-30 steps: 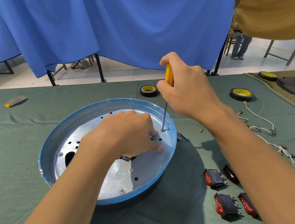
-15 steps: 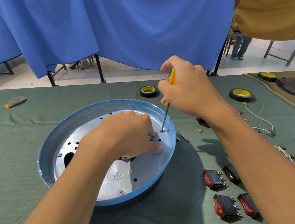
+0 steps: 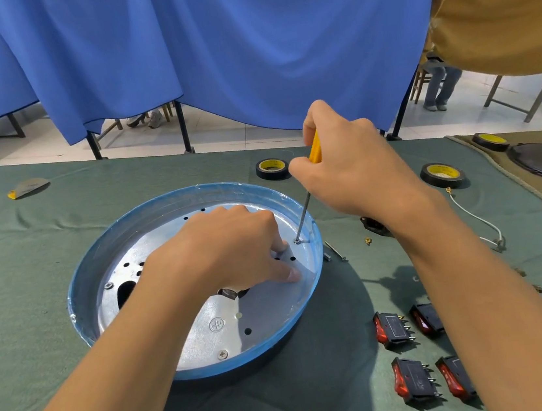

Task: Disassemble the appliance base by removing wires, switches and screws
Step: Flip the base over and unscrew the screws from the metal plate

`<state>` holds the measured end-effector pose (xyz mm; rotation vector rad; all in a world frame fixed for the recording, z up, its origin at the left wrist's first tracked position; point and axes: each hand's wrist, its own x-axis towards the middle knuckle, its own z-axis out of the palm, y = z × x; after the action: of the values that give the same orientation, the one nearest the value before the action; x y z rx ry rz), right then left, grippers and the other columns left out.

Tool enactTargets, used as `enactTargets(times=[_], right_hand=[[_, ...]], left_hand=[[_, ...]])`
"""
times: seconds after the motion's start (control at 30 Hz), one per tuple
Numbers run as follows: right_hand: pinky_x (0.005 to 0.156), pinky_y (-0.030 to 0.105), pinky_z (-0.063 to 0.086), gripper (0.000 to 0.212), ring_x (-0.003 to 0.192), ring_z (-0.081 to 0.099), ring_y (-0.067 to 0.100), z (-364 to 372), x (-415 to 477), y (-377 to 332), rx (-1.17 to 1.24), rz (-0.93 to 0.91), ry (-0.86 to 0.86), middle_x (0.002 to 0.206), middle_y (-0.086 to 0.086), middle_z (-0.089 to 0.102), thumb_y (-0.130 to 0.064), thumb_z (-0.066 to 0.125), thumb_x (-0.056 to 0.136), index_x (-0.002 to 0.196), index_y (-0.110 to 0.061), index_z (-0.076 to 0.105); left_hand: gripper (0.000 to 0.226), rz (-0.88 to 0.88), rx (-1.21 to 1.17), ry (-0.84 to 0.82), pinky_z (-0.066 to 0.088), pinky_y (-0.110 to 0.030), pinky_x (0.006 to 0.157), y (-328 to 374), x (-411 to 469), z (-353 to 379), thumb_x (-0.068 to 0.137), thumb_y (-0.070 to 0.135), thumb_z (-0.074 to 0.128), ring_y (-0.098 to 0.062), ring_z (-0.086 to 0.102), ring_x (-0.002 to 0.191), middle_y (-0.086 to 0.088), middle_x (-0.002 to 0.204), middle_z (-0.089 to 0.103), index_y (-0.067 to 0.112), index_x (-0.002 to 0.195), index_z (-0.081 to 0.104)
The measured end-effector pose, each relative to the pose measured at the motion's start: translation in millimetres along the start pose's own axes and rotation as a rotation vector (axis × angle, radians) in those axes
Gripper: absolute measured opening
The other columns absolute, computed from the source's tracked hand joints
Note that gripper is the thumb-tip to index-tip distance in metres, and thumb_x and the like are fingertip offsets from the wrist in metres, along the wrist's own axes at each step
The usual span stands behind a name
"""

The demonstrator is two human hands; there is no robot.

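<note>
Both hands work inside the round blue base (image 3: 79,297), which sits on the green cloth straight ahead; the right hand (image 3: 350,165) is curled round the yellow handle of a screwdriver (image 3: 314,147), its tip seated in a screw (image 3: 298,241) by the far right rim; the left hand (image 3: 233,244) grips nothing, fingertips pressing the metal plate just beside that screw. Red switches (image 3: 392,327) and a white wire (image 3: 475,214) lie on the cloth to the right, so screws seem the step in hand; next calls for steady downward pressure while turning; another screw (image 3: 222,354) waits near the front rim.
</note>
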<state>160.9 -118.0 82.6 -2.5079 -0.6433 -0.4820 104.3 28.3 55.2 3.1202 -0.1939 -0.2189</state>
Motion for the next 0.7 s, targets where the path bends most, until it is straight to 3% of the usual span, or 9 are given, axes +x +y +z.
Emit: enactTargets(times=[0.13, 0.2, 0.3, 0.43, 0.6, 0.7], right_hand=[[0.054, 0.034, 0.024, 0.022, 0.067, 0.039, 0.03, -6.8, -3.4, 1.6, -0.323, 0.022, 0.101, 0.069, 0.003, 0.038, -0.036, 0.051, 0.085, 0.091, -0.015, 0.045], [0.053, 0.033, 0.025, 0.025, 0.065, 0.042, 0.028, -6.1, -3.0, 0.7, -0.303, 0.001, 0.116, 0.069, 0.003, 0.04, -0.04, 0.052, 0.088, 0.091, -0.015, 0.048], [0.062, 0.036, 0.034, 0.019, 0.08, 0.05, 0.034, -2.4, -0.1, 0.1, -0.17, -0.035, 0.081, 0.078, 0.007, 0.052, -0.035, 0.05, 0.092, 0.094, -0.016, 0.049], [0.055, 0.034, 0.034, 0.02, 0.079, 0.05, 0.029, -4.3, 1.8, 1.2, -0.027, -0.009, -0.017, 0.079, 0.003, 0.055, -0.03, 0.053, 0.086, 0.098, -0.016, 0.046], [0.059, 0.036, 0.034, 0.032, 0.079, 0.049, 0.032, -3.0, 1.0, -0.8, -0.043, 0.03, 0.032, 0.076, 0.006, 0.053, -0.045, 0.048, 0.093, 0.079, -0.017, 0.043], [0.057, 0.034, 0.034, 0.019, 0.08, 0.051, 0.027, -5.8, 2.4, -0.6, -0.001, 0.037, -0.032, 0.081, 0.005, 0.055, -0.035, 0.052, 0.089, 0.092, -0.016, 0.048]], left_hand=[[0.052, 0.002, 0.008, -0.003, 0.046, -0.033, 0.079, 0.3, -0.6, 0.3, 0.078, 0.075, 0.053, -0.022, 0.056, 0.1, 0.007, 0.113, 0.064, 0.044, 0.118, 0.063], [0.052, -0.003, 0.001, -0.005, 0.047, -0.034, 0.082, 0.3, -1.3, 0.1, 0.077, 0.075, 0.054, -0.022, 0.056, 0.1, 0.007, 0.113, 0.064, 0.044, 0.119, 0.063], [0.053, -0.006, -0.003, -0.008, 0.047, -0.034, 0.081, 0.9, -1.7, -0.9, 0.077, 0.075, 0.055, -0.021, 0.057, 0.099, 0.007, 0.113, 0.064, 0.046, 0.122, 0.061], [0.054, -0.01, 0.003, -0.017, 0.046, -0.032, 0.078, 1.5, -1.3, -1.5, 0.078, 0.074, 0.055, -0.022, 0.057, 0.101, 0.007, 0.117, 0.063, 0.046, 0.123, 0.06], [0.055, 0.0, 0.0, -0.021, 0.049, -0.035, 0.083, 1.6, -2.2, -2.3, 0.078, 0.074, 0.054, -0.022, 0.057, 0.103, 0.008, 0.12, 0.063, 0.045, 0.124, 0.06], [0.055, -0.002, 0.005, -0.028, 0.049, -0.035, 0.083, 1.4, -2.1, -2.1, 0.078, 0.074, 0.054, -0.023, 0.057, 0.104, 0.007, 0.12, 0.064, 0.045, 0.123, 0.061]])
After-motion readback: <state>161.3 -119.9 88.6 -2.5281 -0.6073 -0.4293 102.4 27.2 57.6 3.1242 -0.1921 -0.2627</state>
